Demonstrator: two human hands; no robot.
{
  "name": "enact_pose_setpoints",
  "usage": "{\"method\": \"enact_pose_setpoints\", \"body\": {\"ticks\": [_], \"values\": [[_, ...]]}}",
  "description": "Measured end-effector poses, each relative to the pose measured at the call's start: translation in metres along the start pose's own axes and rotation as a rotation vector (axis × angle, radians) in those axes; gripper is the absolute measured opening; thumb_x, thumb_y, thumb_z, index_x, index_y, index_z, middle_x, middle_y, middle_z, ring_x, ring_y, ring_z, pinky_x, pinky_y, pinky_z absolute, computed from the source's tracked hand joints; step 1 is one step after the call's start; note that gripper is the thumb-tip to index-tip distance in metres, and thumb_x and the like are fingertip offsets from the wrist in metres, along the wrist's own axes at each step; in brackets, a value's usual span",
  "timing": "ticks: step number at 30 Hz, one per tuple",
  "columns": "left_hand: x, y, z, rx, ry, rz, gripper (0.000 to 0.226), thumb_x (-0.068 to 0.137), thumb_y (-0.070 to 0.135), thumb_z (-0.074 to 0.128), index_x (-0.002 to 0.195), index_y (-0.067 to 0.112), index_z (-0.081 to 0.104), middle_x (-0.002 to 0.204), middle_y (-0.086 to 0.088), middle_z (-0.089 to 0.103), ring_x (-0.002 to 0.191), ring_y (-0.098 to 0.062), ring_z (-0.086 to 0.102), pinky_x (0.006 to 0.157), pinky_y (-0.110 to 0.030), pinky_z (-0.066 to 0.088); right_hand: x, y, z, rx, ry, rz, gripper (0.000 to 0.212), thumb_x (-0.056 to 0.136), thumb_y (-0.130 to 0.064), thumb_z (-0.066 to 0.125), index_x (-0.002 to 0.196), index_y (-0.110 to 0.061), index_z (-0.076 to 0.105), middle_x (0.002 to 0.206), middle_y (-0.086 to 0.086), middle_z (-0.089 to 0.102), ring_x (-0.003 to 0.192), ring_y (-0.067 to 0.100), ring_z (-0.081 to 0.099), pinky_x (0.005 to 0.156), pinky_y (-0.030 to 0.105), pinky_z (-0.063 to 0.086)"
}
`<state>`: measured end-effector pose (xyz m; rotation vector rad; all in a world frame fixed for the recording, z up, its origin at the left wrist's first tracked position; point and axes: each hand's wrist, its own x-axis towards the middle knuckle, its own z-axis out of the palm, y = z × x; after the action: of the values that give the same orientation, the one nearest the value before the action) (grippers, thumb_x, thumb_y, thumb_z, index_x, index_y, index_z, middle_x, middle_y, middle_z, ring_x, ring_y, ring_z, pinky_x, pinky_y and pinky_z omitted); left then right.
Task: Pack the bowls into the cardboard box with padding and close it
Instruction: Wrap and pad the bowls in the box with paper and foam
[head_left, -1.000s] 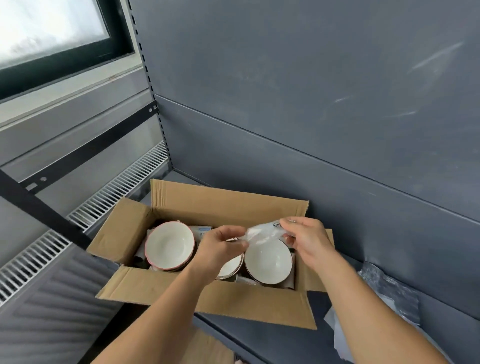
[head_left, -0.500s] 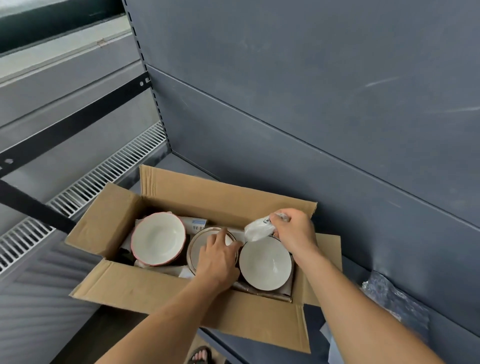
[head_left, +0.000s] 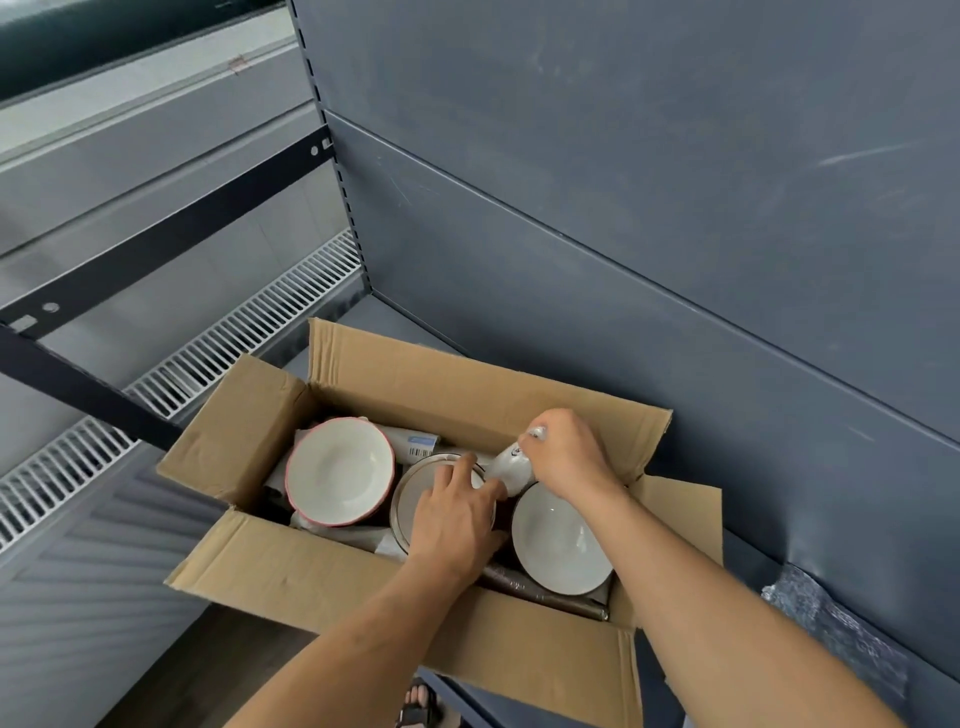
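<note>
- Cardboard box (head_left: 322, 587) sits on a grey shelf (head_left: 387, 325), flaps all out. Inside, in a row: red-rimmed bowl (head_left: 340, 470), middle bowl (head_left: 415, 486), right bowl (head_left: 558, 540).
- Head view: R hand (head_left: 571, 457) pinches a wad of plastic padding (head_left: 511, 467), lower end now down at the gap btwn middle and right bowls.
- L hand (head_left: 457, 514), on the wad a sec ago, has let go. It lies loose-fingered on the middle bowl, gripping nothing.
- Likely meaning: padding is going in. Bubble wrap (head_left: 836, 644) waits at right; box not yet closed.
</note>
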<state>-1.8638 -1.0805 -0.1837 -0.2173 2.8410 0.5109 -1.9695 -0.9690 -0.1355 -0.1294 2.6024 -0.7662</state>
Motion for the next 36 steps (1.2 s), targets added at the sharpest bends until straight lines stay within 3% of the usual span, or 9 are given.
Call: {"method": "enact_pose_setpoints", "body": {"ticks": [2, 9, 12, 17, 20, 24, 26, 31, 36], "values": [[0.000, 0.000, 0.001, 0.005, 0.004, 0.007, 0.047, 0.081, 0.040, 0.068, 0.125, 0.034, 0.051, 0.152, -0.006, 0.024, 0.129, -0.027, 0.034, 0.093, -0.035, 0.042, 0.004, -0.006, 0.000, -0.098, -0.040, -0.012, 0.020, 0.091, -0.017, 0.056, 0.072, -0.011, 0.060, 0.073, 0.007, 0.057, 0.074, 0.032, 0.053, 0.057, 0.028, 0.040], [0.000, -0.001, 0.000, 0.006, -0.001, 0.008, 0.045, 0.079, 0.039, 0.070, 0.119, 0.030, 0.053, 0.151, -0.005, 0.025, 0.127, -0.027, 0.034, 0.090, -0.036, 0.045, 0.008, -0.016, 0.015, -0.280, -0.127, -0.048, 0.008, 0.090, -0.010, 0.056, 0.083, -0.007, 0.058, 0.092, 0.015, 0.061, 0.083, 0.034, 0.057, 0.066, 0.029, 0.041], [0.000, -0.001, 0.000, 0.020, -0.007, 0.010, 0.048, 0.078, 0.038, 0.070, 0.122, 0.028, 0.052, 0.151, -0.006, 0.025, 0.126, -0.028, 0.034, 0.089, -0.036, 0.045, 0.011, -0.017, 0.022, -0.332, -0.116, -0.058, 0.014, 0.091, -0.007, 0.058, 0.102, -0.004, 0.066, 0.107, 0.017, 0.066, 0.098, 0.036, 0.063, 0.077, 0.033, 0.050], [-0.003, -0.002, 0.001, 0.022, -0.001, 0.026, 0.059, 0.080, 0.037, 0.069, 0.133, 0.032, 0.044, 0.153, -0.006, 0.022, 0.128, -0.028, 0.033, 0.092, -0.036, 0.046, 0.005, 0.002, 0.039, -0.327, -0.186, 0.006, 0.024, 0.093, -0.024, 0.062, 0.110, -0.007, 0.065, 0.116, 0.016, 0.065, 0.106, 0.037, 0.061, 0.080, 0.035, 0.049], [-0.002, -0.002, 0.002, 0.001, 0.001, 0.015, 0.063, 0.081, 0.038, 0.070, 0.136, 0.032, 0.041, 0.153, -0.005, 0.020, 0.129, -0.028, 0.032, 0.096, -0.036, 0.045, 0.006, 0.007, 0.036, -0.282, -0.272, 0.072, 0.031, 0.094, -0.034, 0.054, 0.105, -0.007, 0.065, 0.103, 0.013, 0.068, 0.095, 0.033, 0.064, 0.070, 0.032, 0.044], [-0.001, -0.003, 0.003, -0.009, 0.003, 0.008, 0.061, 0.078, 0.038, 0.073, 0.132, 0.029, 0.046, 0.152, -0.005, 0.021, 0.127, -0.027, 0.034, 0.094, -0.036, 0.046, 0.016, 0.004, 0.015, -0.024, -0.486, 0.176, 0.025, 0.093, -0.021, 0.044, 0.102, -0.004, 0.062, 0.075, 0.014, 0.060, 0.069, 0.028, 0.060, 0.057, 0.030, 0.045], [0.000, -0.003, 0.003, -0.015, 0.003, 0.002, 0.059, 0.078, 0.038, 0.073, 0.130, 0.029, 0.048, 0.152, -0.004, 0.022, 0.126, -0.027, 0.034, 0.092, -0.036, 0.047, 0.017, 0.010, 0.020, -0.124, -0.449, 0.107, 0.023, 0.097, -0.016, 0.045, 0.101, -0.003, 0.063, 0.083, 0.018, 0.066, 0.078, 0.036, 0.068, 0.062, 0.034, 0.051], [0.001, -0.004, 0.005, -0.024, 0.007, -0.008, 0.055, 0.078, 0.035, 0.070, 0.128, 0.031, 0.048, 0.152, -0.003, 0.022, 0.125, -0.027, 0.035, 0.088, -0.035, 0.048, 0.008, 0.014, 0.039, -0.495, -0.126, -0.028, 0.023, 0.094, -0.029, 0.058, 0.114, -0.030, 0.068, 0.117, 0.004, 0.068, 0.110, 0.029, 0.063, 0.082, 0.034, 0.048], [0.001, -0.004, 0.005, -0.023, 0.003, -0.003, 0.061, 0.081, 0.033, 0.068, 0.135, 0.033, 0.041, 0.153, -0.002, 0.019, 0.128, -0.027, 0.032, 0.089, -0.035, 0.048, 0.013, 0.009, 0.045, -0.635, -0.279, -0.120, 0.024, 0.097, -0.028, 0.051, 0.116, -0.024, 0.065, 0.119, 0.005, 0.066, 0.107, 0.029, 0.063, 0.079, 0.035, 0.043]]}}
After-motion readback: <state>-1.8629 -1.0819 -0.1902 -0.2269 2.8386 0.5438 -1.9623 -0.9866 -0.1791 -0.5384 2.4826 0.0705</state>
